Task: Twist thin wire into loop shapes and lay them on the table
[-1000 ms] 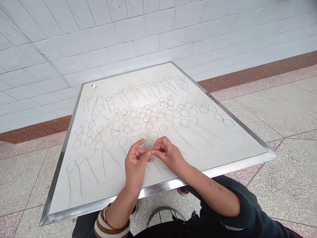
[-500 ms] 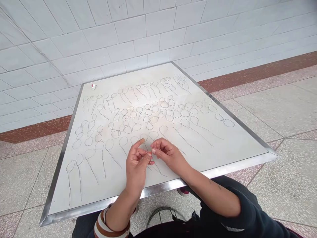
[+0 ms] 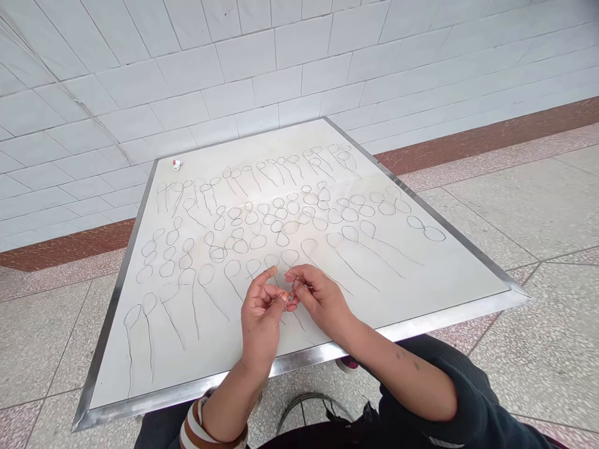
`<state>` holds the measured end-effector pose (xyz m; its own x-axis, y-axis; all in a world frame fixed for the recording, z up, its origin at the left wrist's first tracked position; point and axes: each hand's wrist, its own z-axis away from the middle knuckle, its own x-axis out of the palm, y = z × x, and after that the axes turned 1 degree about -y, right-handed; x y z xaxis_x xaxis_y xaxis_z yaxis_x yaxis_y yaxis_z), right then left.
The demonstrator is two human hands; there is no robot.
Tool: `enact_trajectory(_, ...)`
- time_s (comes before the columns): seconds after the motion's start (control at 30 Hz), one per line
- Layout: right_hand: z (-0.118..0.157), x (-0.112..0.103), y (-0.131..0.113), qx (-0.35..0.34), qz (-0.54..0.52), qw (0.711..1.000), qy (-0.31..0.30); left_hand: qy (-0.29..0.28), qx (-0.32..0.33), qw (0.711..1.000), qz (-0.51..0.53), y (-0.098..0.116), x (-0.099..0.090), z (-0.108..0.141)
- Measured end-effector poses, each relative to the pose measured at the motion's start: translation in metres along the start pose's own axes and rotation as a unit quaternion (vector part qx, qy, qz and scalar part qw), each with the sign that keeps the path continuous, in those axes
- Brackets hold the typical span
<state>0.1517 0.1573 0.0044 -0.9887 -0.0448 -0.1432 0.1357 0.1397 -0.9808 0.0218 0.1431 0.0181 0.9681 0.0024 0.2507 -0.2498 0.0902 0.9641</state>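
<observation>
My left hand (image 3: 262,315) pinches a thin wire (image 3: 290,297) between thumb and a finger, just above the near part of the table. Close beside it, my right hand (image 3: 321,299) is closed on the same wire with thumb and fingertips. Most of this wire is hidden by my fingers. Below and around my hands lie wires with one loop and a long tail, such as the looped wire (image 3: 233,269). Farther up are wires bent into figure-eights, such as the figure-eight wire (image 3: 282,234).
The white table (image 3: 421,293) has a metal edge (image 3: 309,357). A small red-and-white object (image 3: 177,165) sits at its far left corner. More single-loop wires form a row at the back, before a tiled wall (image 3: 243,56). A round metal frame (image 3: 313,399) shows below the table.
Both hands have shifted slightly right and toward me. My right fingertips have curled around the wire beside the left thumb. The wires on the table lie as before.
</observation>
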Motion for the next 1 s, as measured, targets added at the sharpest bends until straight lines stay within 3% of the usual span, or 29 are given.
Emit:
enact_trajectory(0.2,-0.001,-0.004,0.0,-0.025,0.065,0.997,0.021,-0.007,0.004,1.0,0.001,-0.004,0.002,0.001)
enact_trajectory(0.5,-0.002,-0.005,0.001,-0.012,0.036,0.999,0.002,-0.006,0.013,1.0,0.015,-0.008,0.004,0.004)
enact_trajectory(0.77,-0.005,-0.012,0.008,-0.081,0.103,0.991,-0.013,0.004,0.012,1.0,0.013,-0.01,0.005,0.004)
enact_trajectory(1.0,-0.004,-0.015,0.006,-0.088,0.139,0.986,-0.026,0.001,0.014,1.0,0.007,-0.012,0.005,0.004)
